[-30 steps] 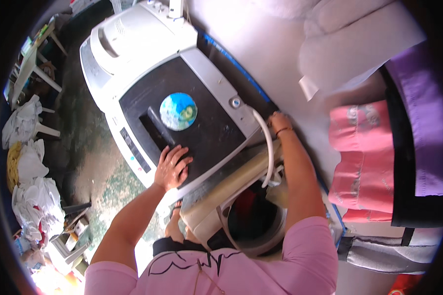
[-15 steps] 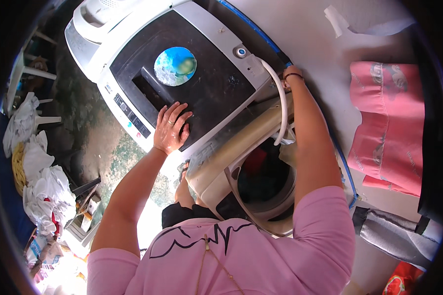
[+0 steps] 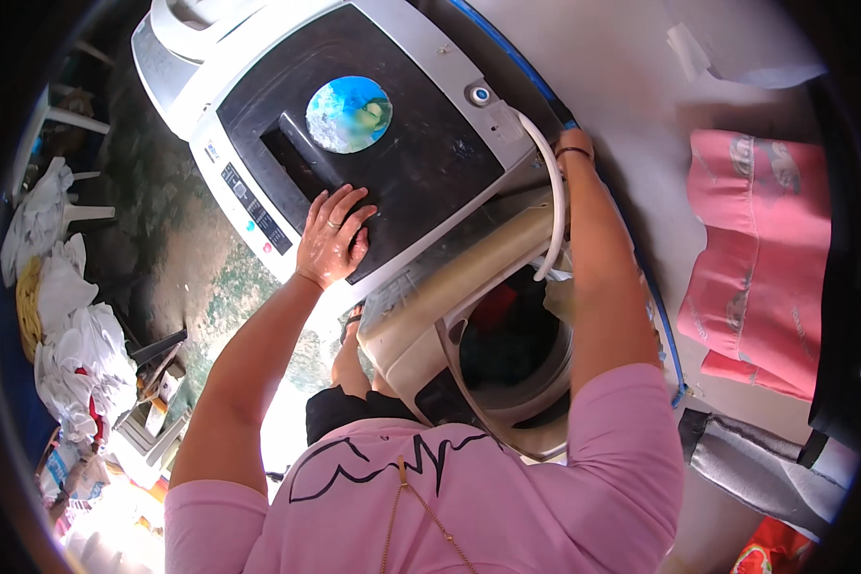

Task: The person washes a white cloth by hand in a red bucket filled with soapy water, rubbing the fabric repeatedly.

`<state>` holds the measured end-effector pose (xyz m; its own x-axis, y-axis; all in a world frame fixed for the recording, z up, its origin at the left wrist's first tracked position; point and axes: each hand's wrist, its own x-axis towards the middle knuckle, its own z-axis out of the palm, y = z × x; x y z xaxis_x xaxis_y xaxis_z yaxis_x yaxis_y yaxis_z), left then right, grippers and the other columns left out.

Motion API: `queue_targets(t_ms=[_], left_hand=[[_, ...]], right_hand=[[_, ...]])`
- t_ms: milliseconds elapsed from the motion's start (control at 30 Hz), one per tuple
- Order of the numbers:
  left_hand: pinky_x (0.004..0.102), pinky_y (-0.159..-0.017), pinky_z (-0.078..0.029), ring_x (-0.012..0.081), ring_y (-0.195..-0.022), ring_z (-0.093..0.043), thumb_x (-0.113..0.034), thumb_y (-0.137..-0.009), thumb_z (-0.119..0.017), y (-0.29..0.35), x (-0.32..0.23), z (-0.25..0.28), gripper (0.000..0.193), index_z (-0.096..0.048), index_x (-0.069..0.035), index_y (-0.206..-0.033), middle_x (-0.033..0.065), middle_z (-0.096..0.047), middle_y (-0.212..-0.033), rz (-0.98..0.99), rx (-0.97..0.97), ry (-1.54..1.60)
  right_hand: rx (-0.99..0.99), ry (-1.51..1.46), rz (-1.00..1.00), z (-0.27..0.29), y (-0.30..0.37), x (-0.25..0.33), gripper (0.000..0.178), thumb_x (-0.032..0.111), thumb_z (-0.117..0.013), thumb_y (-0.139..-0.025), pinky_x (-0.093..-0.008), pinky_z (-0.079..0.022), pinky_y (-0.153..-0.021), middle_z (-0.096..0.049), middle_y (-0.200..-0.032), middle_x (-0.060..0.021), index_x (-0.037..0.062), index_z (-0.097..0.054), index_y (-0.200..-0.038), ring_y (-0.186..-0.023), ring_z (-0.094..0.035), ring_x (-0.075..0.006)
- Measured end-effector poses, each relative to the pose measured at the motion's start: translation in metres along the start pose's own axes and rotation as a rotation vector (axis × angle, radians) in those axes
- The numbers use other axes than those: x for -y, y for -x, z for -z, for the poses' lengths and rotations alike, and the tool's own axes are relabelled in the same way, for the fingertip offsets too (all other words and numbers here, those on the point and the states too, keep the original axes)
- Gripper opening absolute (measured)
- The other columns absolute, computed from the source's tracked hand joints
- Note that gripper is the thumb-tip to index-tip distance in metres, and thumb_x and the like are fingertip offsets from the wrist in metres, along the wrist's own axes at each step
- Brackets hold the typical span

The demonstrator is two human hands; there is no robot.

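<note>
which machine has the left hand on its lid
The middle machine: its black lid, with a round blue sticker, is under the left hand. The beige machine and white one show no such sticker.

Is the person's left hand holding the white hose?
No, the left hand rests on the dark lid, apart from the white hose.

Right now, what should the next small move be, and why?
I'd probably ease the right hand slightly out from beside the white hose: its fingers are hidden near the blue line, so what they touch can't be told. The left hand rests on the dark lid, which might steady the reach.
</note>
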<state>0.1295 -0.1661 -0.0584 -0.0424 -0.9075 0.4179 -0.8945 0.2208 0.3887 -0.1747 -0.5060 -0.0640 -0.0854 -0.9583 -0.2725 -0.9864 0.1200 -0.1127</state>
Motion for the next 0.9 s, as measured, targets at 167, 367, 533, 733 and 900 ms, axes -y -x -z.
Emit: queue_targets(t_ms=[167,367,533,733,900], left_hand=[[0.0476,-0.1,-0.032,0.0273,-0.121,-0.042,-0.012,-0.076,-0.056,0.003,0.002,0.0,0.032,-0.055,-0.013,-0.108,0.0065,-0.048,-0.125,0.005,0.011,-0.001],[0.0472,-0.099,-0.033,0.03,-0.12,-0.043,-0.007,-0.073,-0.057,0.001,0.002,0.001,0.034,-0.056,-0.011,-0.107,0.0085,-0.047,-0.125,-0.007,-0.002,0.016],[0.047,-0.1,-0.033,0.0282,-0.12,-0.042,-0.01,-0.075,-0.057,0.002,0.003,0.003,0.033,-0.056,-0.013,-0.107,0.0071,-0.048,-0.125,0.001,0.007,0.005],[0.0465,-0.1,-0.034,0.027,-0.12,-0.042,-0.011,-0.075,-0.056,0.005,0.004,0.001,0.032,-0.056,-0.014,-0.107,0.0063,-0.049,-0.125,0.001,0.004,0.005],[0.0464,-0.099,-0.034,0.0273,-0.12,-0.043,-0.012,-0.076,-0.056,0.007,0.005,0.003,0.032,-0.056,-0.013,-0.107,0.0067,-0.049,-0.124,-0.014,0.007,-0.011]], right_hand=[[0.257,0.361,0.098,0.007,-0.008,0.002,0.021,0.015,-0.052,-0.084,-0.042,-0.049,-0.083,-0.062,-0.106,-0.0201,0.0016,-0.066,-0.093,-0.098,-0.06,-0.0341],[-0.091,0.692,0.791,0.005,-0.007,-0.022,0.026,0.013,-0.044,-0.088,-0.0432,-0.049,-0.085,-0.061,-0.105,-0.0183,0.0019,-0.066,-0.094,-0.096,-0.061,-0.0346],[0.074,0.6,0.544,0.01,0.001,0.008,0.027,0.012,-0.043,-0.088,-0.0436,-0.048,-0.087,-0.061,-0.107,-0.0188,0.0031,-0.066,-0.1,-0.099,-0.06,-0.0342],[0.215,0.639,0.465,0.021,0.004,0.019,0.026,0.014,-0.049,-0.086,-0.0426,-0.048,-0.088,-0.06,-0.109,-0.0203,0.0029,-0.064,-0.104,-0.103,-0.059,-0.0338],[0.185,0.623,0.578,0.014,-0.001,0.002,0.024,0.018,-0.052,-0.086,-0.0424,-0.049,-0.083,-0.061,-0.103,-0.0227,0.0023,-0.066,-0.098,-0.096,-0.06,-0.0366]])
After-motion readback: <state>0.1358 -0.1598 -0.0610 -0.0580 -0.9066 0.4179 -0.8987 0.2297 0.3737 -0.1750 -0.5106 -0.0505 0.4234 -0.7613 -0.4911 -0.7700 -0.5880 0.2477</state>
